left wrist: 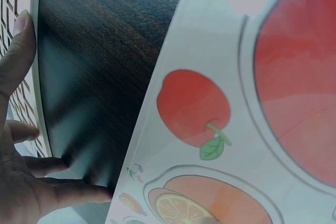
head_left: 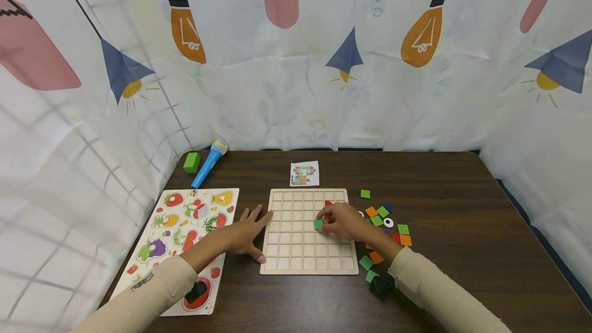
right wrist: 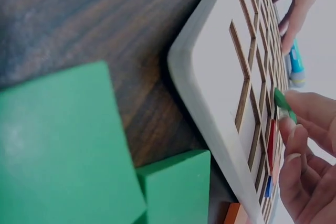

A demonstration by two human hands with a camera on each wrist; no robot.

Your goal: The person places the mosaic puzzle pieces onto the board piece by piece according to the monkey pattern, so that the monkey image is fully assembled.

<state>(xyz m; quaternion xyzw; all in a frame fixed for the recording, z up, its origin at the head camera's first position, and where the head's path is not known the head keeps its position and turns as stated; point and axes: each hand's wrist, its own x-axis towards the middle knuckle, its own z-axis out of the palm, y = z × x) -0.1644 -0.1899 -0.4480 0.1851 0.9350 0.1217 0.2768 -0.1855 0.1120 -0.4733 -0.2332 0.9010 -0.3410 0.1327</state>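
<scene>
A pale wooden grid board lies flat at the middle of the table. My right hand pinches a small green square tile between thumb and fingertips, low over the grid. Beside those fingers a red tile and a blue piece sit in the grid in the right wrist view; part of the board is hidden under the hand. At the board's left edge, my left hand rests with fingers spread, its thumb and index fingertip touching the rim.
Loose green, orange, red, blue and white pieces lie right of the board. A small patterned card is behind it. On the left are a fruit puzzle board, a blue toy microphone and a green block.
</scene>
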